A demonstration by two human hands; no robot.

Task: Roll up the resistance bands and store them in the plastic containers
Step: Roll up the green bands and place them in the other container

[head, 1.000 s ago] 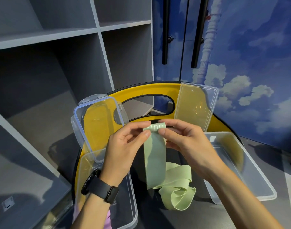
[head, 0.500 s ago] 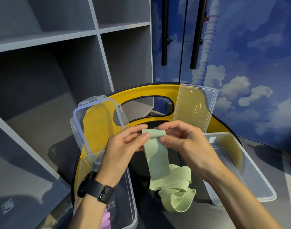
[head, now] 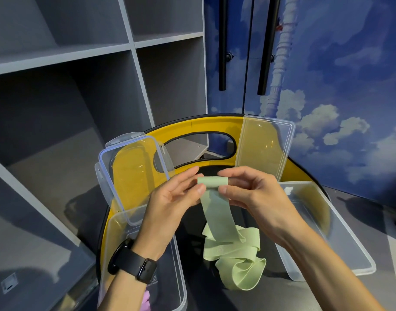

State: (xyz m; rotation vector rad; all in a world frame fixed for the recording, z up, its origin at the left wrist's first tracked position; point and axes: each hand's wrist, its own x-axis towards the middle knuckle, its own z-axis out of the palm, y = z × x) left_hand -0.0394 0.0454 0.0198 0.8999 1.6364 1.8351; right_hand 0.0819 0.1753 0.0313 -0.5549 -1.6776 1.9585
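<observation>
A light green resistance band [head: 217, 209] hangs between my hands, its top end wound into a small roll. My left hand [head: 170, 205] pinches the roll's left side and my right hand [head: 250, 194] pinches its right side. The rest of the band lies in a loose heap on the dark surface below. A clear plastic container [head: 116, 243] stands under my left wrist with something pink at its near end. A second clear container [head: 345, 239] sits to the right of my right forearm.
A clear lid with clips [head: 127, 176] leans behind the left container, and a flat clear lid [head: 264, 147] leans against the yellow rim [head: 201, 126] of the round table. Grey shelving [head: 80, 86] stands at the left. A cloud-painted wall [head: 338, 97] rises behind.
The roll at the band's top has grown from a folded tip to a small cylinder, and the hanging strip has shortened. Both hands stay at the same height.
</observation>
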